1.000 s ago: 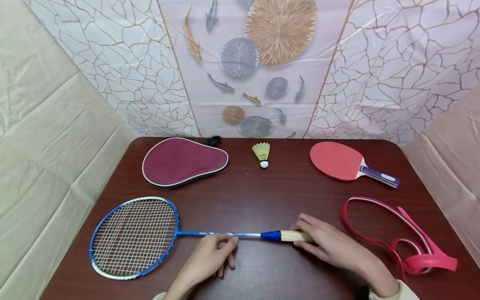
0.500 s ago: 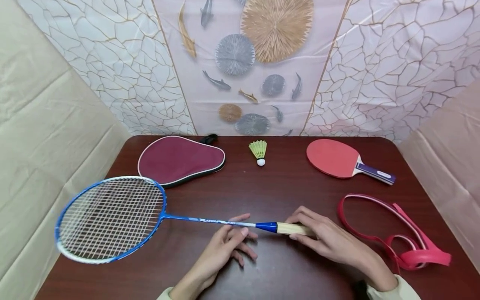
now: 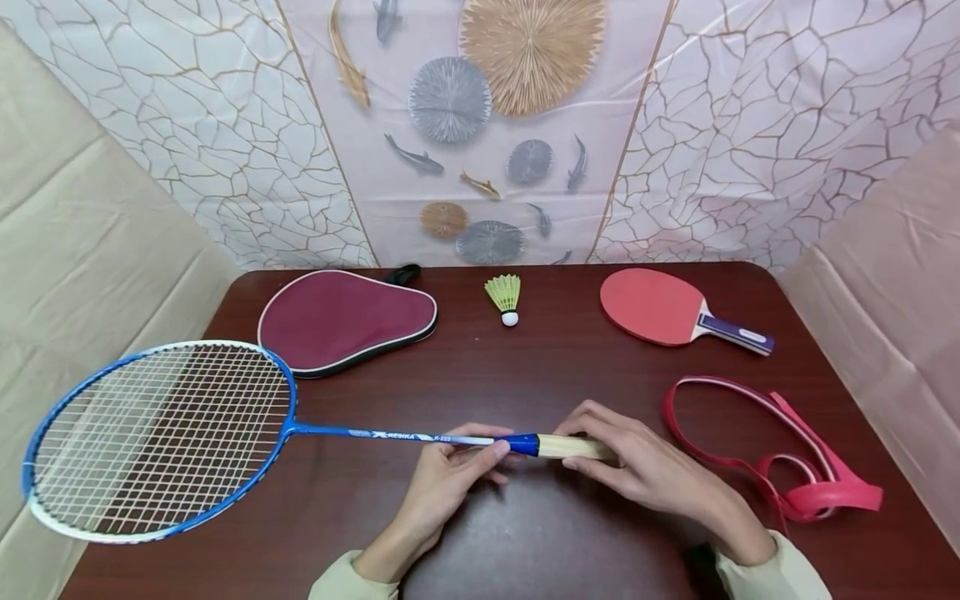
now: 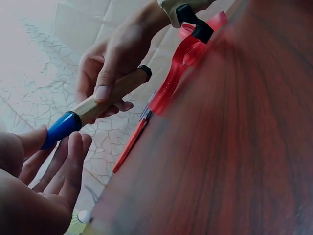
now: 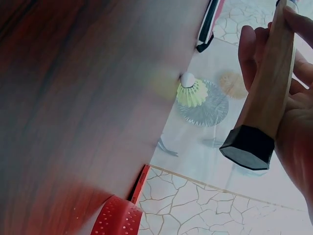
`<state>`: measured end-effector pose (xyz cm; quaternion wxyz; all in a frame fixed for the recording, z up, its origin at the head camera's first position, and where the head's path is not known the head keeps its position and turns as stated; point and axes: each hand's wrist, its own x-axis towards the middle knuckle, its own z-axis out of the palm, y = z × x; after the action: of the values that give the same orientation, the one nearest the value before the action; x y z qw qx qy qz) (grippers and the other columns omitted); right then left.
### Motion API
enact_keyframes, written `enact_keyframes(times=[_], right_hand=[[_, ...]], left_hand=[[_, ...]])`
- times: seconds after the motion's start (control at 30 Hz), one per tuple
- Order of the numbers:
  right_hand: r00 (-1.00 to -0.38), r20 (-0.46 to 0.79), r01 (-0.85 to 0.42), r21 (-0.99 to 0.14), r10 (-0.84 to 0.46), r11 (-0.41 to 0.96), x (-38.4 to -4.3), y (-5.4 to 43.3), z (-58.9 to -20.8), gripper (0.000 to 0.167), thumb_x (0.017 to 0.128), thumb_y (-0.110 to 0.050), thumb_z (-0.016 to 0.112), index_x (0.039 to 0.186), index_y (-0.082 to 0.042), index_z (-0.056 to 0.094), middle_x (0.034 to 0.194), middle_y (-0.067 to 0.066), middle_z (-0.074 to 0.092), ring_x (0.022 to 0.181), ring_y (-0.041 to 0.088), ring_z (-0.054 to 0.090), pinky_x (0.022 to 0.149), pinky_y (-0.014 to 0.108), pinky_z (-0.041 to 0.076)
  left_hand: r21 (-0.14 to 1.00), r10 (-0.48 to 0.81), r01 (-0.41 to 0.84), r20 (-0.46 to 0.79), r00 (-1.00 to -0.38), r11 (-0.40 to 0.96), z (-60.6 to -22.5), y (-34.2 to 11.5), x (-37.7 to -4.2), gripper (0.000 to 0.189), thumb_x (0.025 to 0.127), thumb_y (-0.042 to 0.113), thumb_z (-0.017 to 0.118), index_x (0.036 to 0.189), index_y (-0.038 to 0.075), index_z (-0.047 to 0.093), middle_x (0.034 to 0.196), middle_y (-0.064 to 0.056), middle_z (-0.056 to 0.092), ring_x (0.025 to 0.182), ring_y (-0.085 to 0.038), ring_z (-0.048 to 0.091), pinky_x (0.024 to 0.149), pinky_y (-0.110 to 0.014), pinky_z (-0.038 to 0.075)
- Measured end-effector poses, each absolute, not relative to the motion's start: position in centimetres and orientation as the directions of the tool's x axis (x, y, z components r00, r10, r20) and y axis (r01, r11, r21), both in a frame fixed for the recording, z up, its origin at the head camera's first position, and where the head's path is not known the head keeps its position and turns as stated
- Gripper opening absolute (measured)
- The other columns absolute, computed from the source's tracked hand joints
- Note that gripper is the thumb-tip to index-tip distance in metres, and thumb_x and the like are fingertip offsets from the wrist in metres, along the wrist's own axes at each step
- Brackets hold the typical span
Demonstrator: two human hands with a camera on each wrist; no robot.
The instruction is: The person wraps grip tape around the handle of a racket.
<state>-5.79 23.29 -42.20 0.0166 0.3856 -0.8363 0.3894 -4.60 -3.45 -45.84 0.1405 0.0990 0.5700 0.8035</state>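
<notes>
A badminton racket [image 3: 337,430] with a blue and white frame is held level above the table, its strung head to the left. With thumb and fingers, my left hand [image 3: 438,487] pinches the blue cone [image 4: 63,129] where shaft meets handle. My right hand [image 3: 648,467] grips the bare wooden handle [image 4: 115,93] between thumb and fingertips. The handle's black end cap [image 5: 247,147] shows in the right wrist view. To the right of my right hand lies a loose, curled strip of pink-red perforated grip tape [image 3: 832,497].
At the back of the dark wooden table [image 3: 540,379] lie a maroon paddle case [image 3: 345,321], a yellow shuttlecock [image 3: 506,298] and a red table tennis paddle [image 3: 652,306]. The racket head overlaps the case's lower left edge in the head view. Fabric panels enclose the back and sides.
The racket has been lifted off the table and has shifted left. My left hand opened beside the shaft, moved right and now pinches the blue cone; my right hand keeps hold of the handle.
</notes>
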Motion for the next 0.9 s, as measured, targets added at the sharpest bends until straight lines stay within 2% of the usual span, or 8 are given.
enact_keyframes(times=[0.17,0.37,0.53,0.63,0.7,0.77,0.83,0.9], right_hand=[[-0.710,0.324,-0.649,-0.645,-0.625,0.403,-6.0,23.5,-42.4,0.026,0.092,-0.021,0.071,0.115,-0.029,0.062,0.107,-0.015,0.056,0.084,0.002,0.055,0.070,0.015,0.045],[-0.710,0.292,-0.638,-0.653,-0.641,0.408,-6.1,23.5,-42.6,0.025,0.093,-0.024,0.069,0.116,-0.031,0.061,0.107,-0.016,0.056,0.087,0.002,0.055,0.072,0.017,0.045],[-0.761,0.206,-0.577,-0.648,-0.615,0.497,-5.9,24.9,-41.5,0.033,0.096,-0.029,0.066,0.127,-0.032,0.057,0.117,-0.017,0.056,0.102,0.005,0.057,0.085,0.021,0.046],[-0.828,0.234,-0.547,-0.538,-0.510,0.642,-6.1,27.7,-40.9,0.032,0.096,-0.025,0.066,0.126,-0.026,0.058,0.120,-0.013,0.058,0.107,0.011,0.058,0.089,0.026,0.045],[-0.876,0.219,-0.481,-0.435,-0.429,0.761,-6.4,30.1,-40.9,0.025,0.093,-0.027,0.070,0.116,-0.022,0.062,0.110,-0.009,0.061,0.100,0.013,0.059,0.086,0.032,0.046],[-0.916,0.139,-0.400,-0.341,-0.375,0.851,-6.4,32.4,-41.1,0.027,0.087,-0.034,0.075,0.105,-0.017,0.063,0.098,-0.007,0.062,0.091,0.013,0.060,0.078,0.037,0.048],[-0.932,0.024,-0.352,-0.282,-0.361,0.892,-6.4,34.0,-41.6,0.031,0.081,-0.038,0.080,0.096,-0.016,0.063,0.086,-0.009,0.060,0.080,0.009,0.058,0.070,0.037,0.049],[-0.930,-0.069,-0.332,-0.267,-0.362,0.905,-6.5,35.0,-42.2,0.027,0.079,-0.034,0.082,0.089,-0.017,0.063,0.077,-0.012,0.057,0.069,0.005,0.054,0.061,0.035,0.047]], left_hand=[[0.926,0.327,-0.055,0.076,-0.942,-0.373,-46.0,-2.8,-4.7,0.025,0.094,0.004,0.066,0.116,-0.006,0.067,0.116,-0.025,0.065,0.094,-0.050,0.063,0.078,-0.049,0.056],[0.904,0.343,-0.096,0.058,-0.938,-0.416,-46.0,-2.6,-4.8,0.027,0.093,0.005,0.066,0.115,-0.010,0.065,0.111,-0.027,0.066,0.100,-0.045,0.064,0.083,-0.050,0.054],[0.905,0.362,-0.084,0.080,-0.929,-0.417,-45.8,-2.6,-4.8,0.026,0.094,0.003,0.065,0.114,-0.013,0.064,0.108,-0.029,0.066,0.100,-0.041,0.066,0.084,-0.049,0.053],[0.906,0.369,-0.078,0.089,-0.925,-0.415,-45.8,-2.7,-4.9,0.026,0.094,0.002,0.064,0.114,-0.014,0.064,0.108,-0.030,0.066,0.099,-0.041,0.066,0.084,-0.049,0.053],[0.908,0.368,-0.072,0.094,-0.925,-0.414,-45.9,-2.9,-5.0,0.025,0.094,0.001,0.064,0.113,-0.014,0.064,0.108,-0.030,0.066,0.099,-0.042,0.066,0.083,-0.049,0.053],[0.908,0.364,-0.065,0.100,-0.926,-0.413,-45.9,-3.0,-5.0,0.024,0.093,0.000,0.064,0.113,-0.014,0.064,0.108,-0.030,0.066,0.099,-0.042,0.066,0.083,-0.049,0.053],[0.911,0.363,-0.062,0.099,-0.926,-0.408,-45.9,-3.1,-5.1,0.024,0.093,0.001,0.065,0.112,-0.014,0.065,0.107,-0.029,0.067,0.098,-0.041,0.066,0.082,-0.048,0.054],[0.913,0.365,-0.057,0.104,-0.925,-0.405,-45.9,-3.1,-5.1,0.023,0.093,0.001,0.065,0.112,-0.013,0.066,0.106,-0.029,0.067,0.098,-0.041,0.066,0.082,-0.048,0.054]])
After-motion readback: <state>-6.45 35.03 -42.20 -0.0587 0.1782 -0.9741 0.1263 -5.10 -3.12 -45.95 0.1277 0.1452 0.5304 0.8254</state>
